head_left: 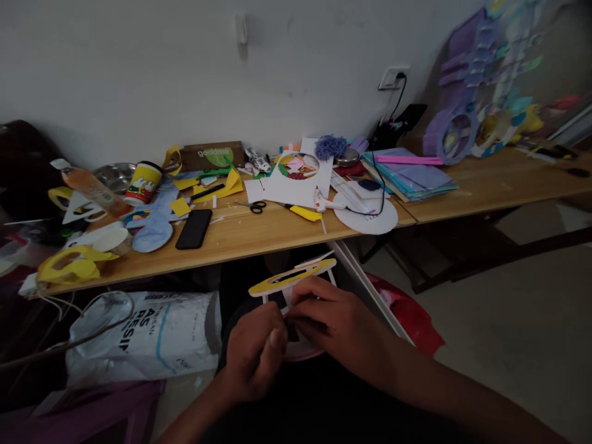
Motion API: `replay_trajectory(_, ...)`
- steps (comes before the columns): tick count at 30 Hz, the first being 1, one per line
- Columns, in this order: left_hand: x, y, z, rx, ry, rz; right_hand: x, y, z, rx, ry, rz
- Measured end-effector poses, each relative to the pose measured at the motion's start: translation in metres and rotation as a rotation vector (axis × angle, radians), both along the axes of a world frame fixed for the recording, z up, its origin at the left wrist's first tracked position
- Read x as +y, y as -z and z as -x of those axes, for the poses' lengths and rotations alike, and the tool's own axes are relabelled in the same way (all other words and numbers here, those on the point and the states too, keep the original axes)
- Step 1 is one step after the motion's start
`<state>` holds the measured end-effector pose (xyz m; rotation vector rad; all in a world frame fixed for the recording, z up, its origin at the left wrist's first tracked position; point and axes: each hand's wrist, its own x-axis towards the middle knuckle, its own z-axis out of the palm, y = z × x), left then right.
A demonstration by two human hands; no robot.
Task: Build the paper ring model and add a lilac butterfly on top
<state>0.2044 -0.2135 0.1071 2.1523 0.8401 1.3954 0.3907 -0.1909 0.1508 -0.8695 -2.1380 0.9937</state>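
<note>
Item one, the piece in work: a ring-topped paper frame [277,285], yellow above and white below, with thin white uprights, lying over our lap just below the near edge of the wooden table [259,232]. Item two, our left hand [256,348]: at the near left of the frame, fingers curled in together, tips turned from view; whether they clamp on anything we cannot tell. Item three, our right hand [333,320]: across the frame's right part, thumb and fingertips drawn together beside the left hand; what, if anything, lies between them is too dark to make out. Handling note: the uprights look slender and likely to buckle, so we do well to steady the frame low with one hand, work with light fingertip pressure, and spare the yellow rim any push from above. Better light on the shaded inside would, we judge, help us place the fingers. Nearby stock, on the table: one white glue gun [324,201], corded; black scissors [257,207], one pair; one yellow cutter [304,213]; one dark phone [194,229], lying flat.
</note>
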Motion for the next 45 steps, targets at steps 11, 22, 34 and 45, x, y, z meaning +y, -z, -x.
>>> replay_trajectory(11,0.004,-0.01,0.015,-0.008,-0.188,0.273,-0.001,0.006,-0.003,0.066,0.052,-0.061)
replay_trajectory(22,0.002,-0.019,0.014,-0.237,-0.254,0.741,-0.01,0.002,-0.005,0.022,0.234,-0.042)
replay_trajectory(34,0.007,-0.03,0.008,-0.192,-0.154,0.435,-0.005,-0.004,-0.001,-0.125,0.183,0.011)
replay_trajectory(45,0.015,-0.017,0.011,0.224,-0.16,0.023,-0.002,-0.004,-0.001,-0.13,0.175,0.029)
